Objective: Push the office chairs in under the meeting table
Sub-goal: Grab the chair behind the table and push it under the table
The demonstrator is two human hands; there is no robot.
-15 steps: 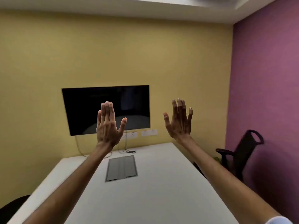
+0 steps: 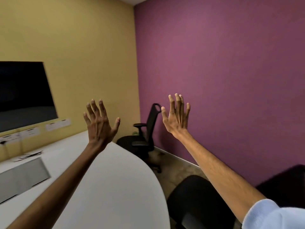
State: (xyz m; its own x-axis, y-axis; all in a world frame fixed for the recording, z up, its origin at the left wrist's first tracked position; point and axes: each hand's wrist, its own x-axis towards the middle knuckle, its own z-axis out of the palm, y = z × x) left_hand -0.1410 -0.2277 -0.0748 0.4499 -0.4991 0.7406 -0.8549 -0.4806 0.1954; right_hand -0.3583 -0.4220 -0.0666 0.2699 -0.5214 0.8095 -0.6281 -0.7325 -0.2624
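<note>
A white meeting table with a rounded right edge fills the lower left. A black office chair stands at the far right corner, its back near the purple wall, its seat just off the table's edge. A second black chair sits close by at the lower right, beside the table and partly under my right forearm. My left hand is raised over the table, fingers spread, holding nothing. My right hand is raised in front of the purple wall, fingers apart and empty.
A dark wall screen hangs on the yellow wall at left, with sockets below it. A grey cable hatch and a loose black cable lie on the table. A strip of brown floor runs between table and purple wall.
The view has swung to the right: the screen slid to the left edge, the purple wall fills the right, and a second chair appears at lower right. Both hands stay raised and open.
</note>
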